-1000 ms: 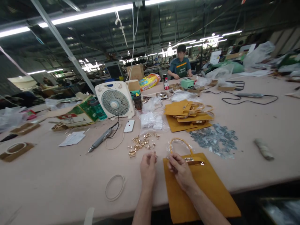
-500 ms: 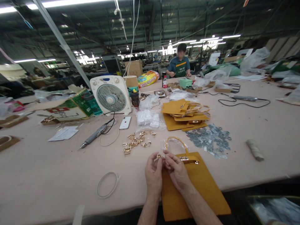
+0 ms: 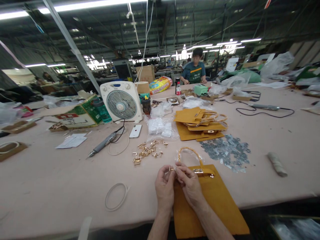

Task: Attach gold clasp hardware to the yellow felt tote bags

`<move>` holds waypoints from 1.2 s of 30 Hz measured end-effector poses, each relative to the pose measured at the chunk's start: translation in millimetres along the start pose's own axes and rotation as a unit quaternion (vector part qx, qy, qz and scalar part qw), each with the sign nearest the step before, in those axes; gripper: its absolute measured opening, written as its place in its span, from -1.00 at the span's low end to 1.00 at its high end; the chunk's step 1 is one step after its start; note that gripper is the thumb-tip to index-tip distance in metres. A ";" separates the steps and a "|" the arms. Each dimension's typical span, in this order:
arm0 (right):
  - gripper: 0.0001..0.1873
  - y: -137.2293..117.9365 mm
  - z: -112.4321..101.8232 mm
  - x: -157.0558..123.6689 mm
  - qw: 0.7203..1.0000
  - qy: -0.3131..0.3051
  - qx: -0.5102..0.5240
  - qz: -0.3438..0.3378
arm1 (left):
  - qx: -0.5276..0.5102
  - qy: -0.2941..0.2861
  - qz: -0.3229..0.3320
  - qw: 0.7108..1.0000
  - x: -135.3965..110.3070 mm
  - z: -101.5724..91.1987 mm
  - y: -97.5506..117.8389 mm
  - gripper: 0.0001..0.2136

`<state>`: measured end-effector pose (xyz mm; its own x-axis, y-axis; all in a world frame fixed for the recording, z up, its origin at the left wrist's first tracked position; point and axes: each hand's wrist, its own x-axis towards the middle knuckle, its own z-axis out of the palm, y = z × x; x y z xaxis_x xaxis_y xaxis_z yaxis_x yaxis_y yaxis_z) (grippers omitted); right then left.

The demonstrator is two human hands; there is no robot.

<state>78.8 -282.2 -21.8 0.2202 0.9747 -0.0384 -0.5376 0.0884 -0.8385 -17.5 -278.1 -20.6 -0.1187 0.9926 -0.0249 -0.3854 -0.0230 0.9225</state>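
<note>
A small gold metal fitting (image 3: 171, 169) is pinched in the fingers of my left hand (image 3: 165, 186). My right hand (image 3: 189, 183) meets it there, its thumb and fingertips closed together at the fitting's right end; whatever they grip is too small to make out. Under my right hand and forearm lies a mustard-yellow bag (image 3: 215, 200), flat on the table, with a plastic-wrapped handle (image 3: 189, 149) and a shiny metal clasp (image 3: 198, 171) near its top. Beyond my left hand several loose gold fittings (image 3: 146, 151) are scattered.
More yellow bags (image 3: 190, 133) are stacked ahead, beside a heap of small grey metal plates (image 3: 225, 150). A white fan (image 3: 121, 101), a phone (image 3: 135, 131) and an electric screwdriver (image 3: 102, 145) stand or lie to the left. Across the table sits another person (image 3: 193, 71).
The whole view has shifted slightly right and down. Between my fingertips the gold fitting has turned a little; both hands stay together near the bag's top edge.
</note>
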 end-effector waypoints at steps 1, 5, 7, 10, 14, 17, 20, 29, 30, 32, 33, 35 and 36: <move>-0.74 0.8 -0.3 0.2 1.000 0.002 -0.004 -0.005 | -0.002 0.002 -0.002 1.000 -0.1 -0.1 0.0 -0.59; -0.71 2.2 -0.7 1.4 1.000 0.006 -0.017 -0.017 | -0.002 -0.003 -0.015 1.000 -0.3 -1.5 -0.9 -0.59; -0.69 1.6 -0.4 1.7 1.000 0.005 -0.018 -0.019 | 0.002 -0.005 -0.015 1.000 -0.2 -2.3 -1.6 -0.59; -0.67 0.5 0.4 1.7 1.000 0.004 -0.024 -0.019 | 0.011 0.002 -0.011 1.000 -0.3 -3.2 -2.1 -0.58; -0.69 1.6 0.7 1.3 0.999 0.001 -0.038 -0.024 | 0.009 0.007 -0.007 1.000 -0.1 -3.2 -2.6 -0.58; -0.69 3.6 -0.2 1.7 0.999 -0.004 -0.045 -0.025 | 0.012 0.013 0.000 1.000 0.1 -3.3 -3.4 -0.57; -0.67 3.2 -2.9 2.6 0.999 -0.010 -0.041 -0.012 | 0.053 0.019 0.050 0.997 -0.4 -4.4 -4.0 -0.62; -0.63 -11.3 -4.4 4.4 0.994 -0.037 0.065 0.077 | 0.123 -0.026 0.112 0.986 0.3 -6.8 -5.2 -0.75; -0.60 -11.8 -3.3 3.8 0.994 -0.032 0.071 0.078 | 0.108 -0.015 0.081 0.991 1.2 -7.2 -5.7 -0.69; -0.55 -11.6 -1.6 2.6 0.994 -0.020 0.075 0.078 | 0.073 0.010 0.026 0.997 2.7 -8.6 -6.5 -0.57; -0.54 -10.8 -1.3 2.1 0.994 -0.015 0.072 0.077 | 0.057 0.019 0.010 0.998 3.2 -9.3 -6.8 -0.52; -0.55 -8.5 -2.1 1.3 0.996 -0.002 0.058 0.063 | 0.039 0.031 -0.001 0.999 3.5 -10.3 -6.8 -0.47; -0.55 -7.4 -3.2 1.0 0.998 0.005 0.047 0.049 | 0.035 0.036 0.001 0.999 3.4 -10.5 -6.4 -0.46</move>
<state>85.5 -282.6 -17.4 0.1705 0.9776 -0.1236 -0.6304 0.0118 -0.7762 -25.0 -275.9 -30.7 -0.1855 0.9815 -0.0480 -0.3199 -0.0141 0.9474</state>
